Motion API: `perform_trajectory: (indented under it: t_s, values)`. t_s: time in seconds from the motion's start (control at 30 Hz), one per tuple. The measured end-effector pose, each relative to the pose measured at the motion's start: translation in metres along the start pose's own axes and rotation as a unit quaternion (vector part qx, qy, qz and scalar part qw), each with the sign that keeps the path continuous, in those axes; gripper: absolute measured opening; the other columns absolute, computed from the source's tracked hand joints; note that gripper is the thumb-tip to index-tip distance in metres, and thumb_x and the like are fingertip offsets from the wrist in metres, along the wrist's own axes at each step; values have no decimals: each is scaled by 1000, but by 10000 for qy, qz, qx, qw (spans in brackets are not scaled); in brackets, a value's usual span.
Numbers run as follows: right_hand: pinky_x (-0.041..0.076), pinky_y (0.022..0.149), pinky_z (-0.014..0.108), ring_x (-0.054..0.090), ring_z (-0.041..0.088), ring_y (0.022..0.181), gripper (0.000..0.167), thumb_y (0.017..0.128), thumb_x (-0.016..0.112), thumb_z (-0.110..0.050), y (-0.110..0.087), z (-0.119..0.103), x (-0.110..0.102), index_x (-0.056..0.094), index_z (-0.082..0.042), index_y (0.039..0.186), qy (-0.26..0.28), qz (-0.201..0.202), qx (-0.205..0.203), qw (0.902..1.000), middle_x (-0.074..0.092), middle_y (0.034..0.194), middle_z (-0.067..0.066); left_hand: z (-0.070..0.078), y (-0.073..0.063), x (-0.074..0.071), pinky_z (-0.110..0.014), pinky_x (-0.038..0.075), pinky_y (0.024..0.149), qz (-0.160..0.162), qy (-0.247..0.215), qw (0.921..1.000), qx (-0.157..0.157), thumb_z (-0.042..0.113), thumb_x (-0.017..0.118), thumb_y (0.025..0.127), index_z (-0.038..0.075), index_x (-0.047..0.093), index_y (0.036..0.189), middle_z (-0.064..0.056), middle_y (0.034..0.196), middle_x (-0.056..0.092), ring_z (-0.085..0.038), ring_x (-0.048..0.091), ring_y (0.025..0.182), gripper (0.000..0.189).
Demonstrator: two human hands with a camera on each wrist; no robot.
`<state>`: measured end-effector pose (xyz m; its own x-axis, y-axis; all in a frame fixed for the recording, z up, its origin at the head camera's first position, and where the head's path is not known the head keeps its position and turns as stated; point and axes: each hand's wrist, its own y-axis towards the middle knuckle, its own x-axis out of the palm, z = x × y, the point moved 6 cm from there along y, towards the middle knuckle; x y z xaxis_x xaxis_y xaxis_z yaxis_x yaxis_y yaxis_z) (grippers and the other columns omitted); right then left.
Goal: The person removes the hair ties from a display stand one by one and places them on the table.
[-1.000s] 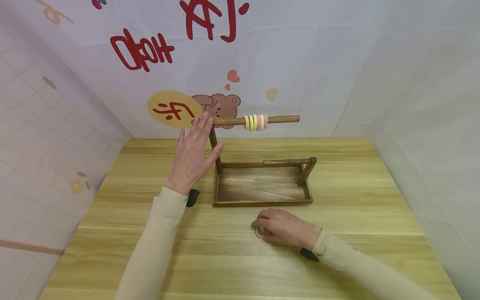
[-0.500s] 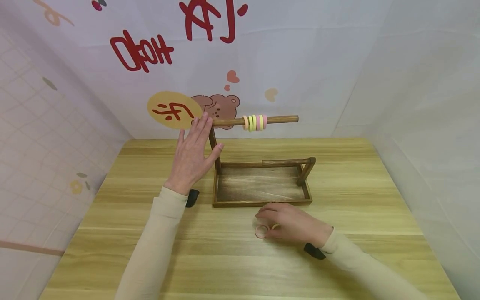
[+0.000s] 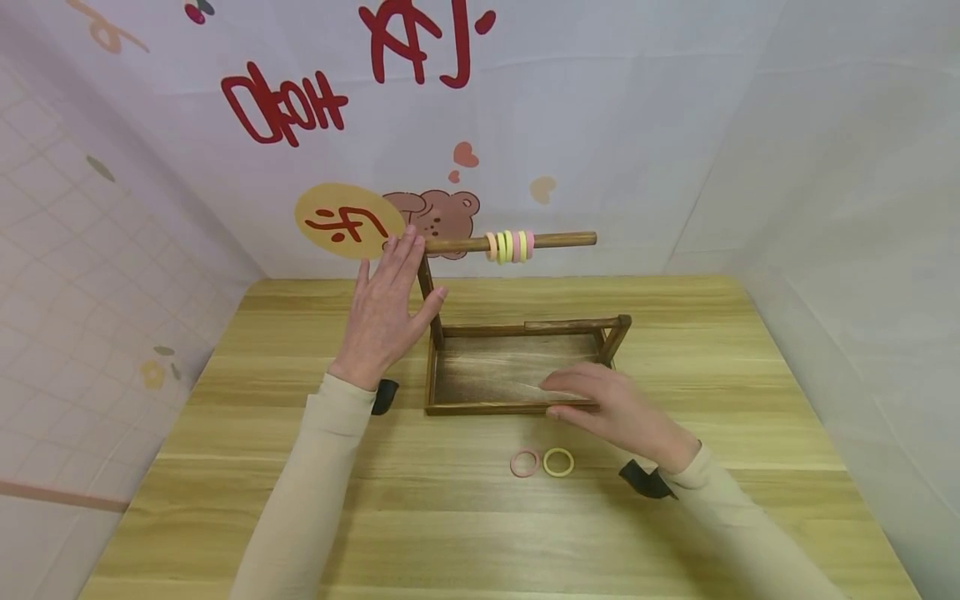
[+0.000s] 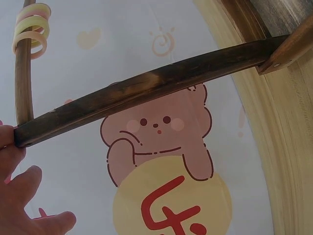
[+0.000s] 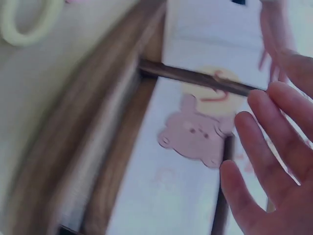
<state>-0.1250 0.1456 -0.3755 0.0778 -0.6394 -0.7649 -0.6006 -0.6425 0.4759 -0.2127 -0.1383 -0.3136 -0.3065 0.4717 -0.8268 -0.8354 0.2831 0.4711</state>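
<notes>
One pink ring (image 3: 512, 464) and one yellow ring (image 3: 558, 475) lay side by side in the head view, between the tray (image 3: 487, 371) and the near edge of the desk (image 3: 420, 525). The right hand (image 3: 622, 408), thumb and fingers parted, hung just beyond them; the left hand (image 3: 384, 312), fingers straight, touched the end of the rod (image 3: 566, 239), which carried more rings (image 3: 510, 247). The left wrist view showed a red 乐 (image 4: 173, 219) on the backdrop (image 4: 63, 186). The right wrist view showed right fingers (image 5: 259, 152) spread.

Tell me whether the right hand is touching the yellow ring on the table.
Apart: the head view shows a strip of bare tabletop between the right hand and the yellow ring.
</notes>
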Motion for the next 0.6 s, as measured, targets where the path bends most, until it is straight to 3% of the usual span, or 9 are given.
perform_trajectory:
  t_s: [0.13,0.3,0.4,0.53,0.6]
  values:
    - [52,86,20,70,17,101,34,84,84,-4,11,5,-29,76,-9,117,281,723,177,9968,74,116,3,0,-1,0,-60,8,126,-22,-56,10000,-22,47,54,105,9,30,164,-2,171,21,-22,13,159,74]
    - [50,73,17,64,8,87,38,82,82,5,25,14,-61,76,-6,118,680,1473,724,9841,74,116,6,0,0,-1,-59,7,126,-69,-198,9997,-83,47,54,105,10,29,165,-1,172,20,-23,13,159,74]
    - [53,70,17,66,6,93,34,88,79,3,33,22,-68,76,-6,121,1114,1751,1369,9686,73,119,5,-1,0,0,-58,6,126,-128,-263,9995,-130,47,54,105,11,28,165,0,172,18,-24,13,159,74]
    - [57,83,20,67,7,110,27,96,75,-11,43,32,-66,75,-8,123,1677,1992,2227,9395,73,122,6,-2,0,1,-58,6,126,-189,-280,9993,-170,47,53,106,11,27,165,0,172,18,-23,12,159,74]
    - [55,89,21,68,8,109,29,97,75,-20,48,36,-62,75,-9,124,1822,2071,2564,9264,73,122,7,-2,0,1,-59,7,126,-187,-281,9993,-170,47,53,106,11,27,165,0,172,18,-22,11,159,74]
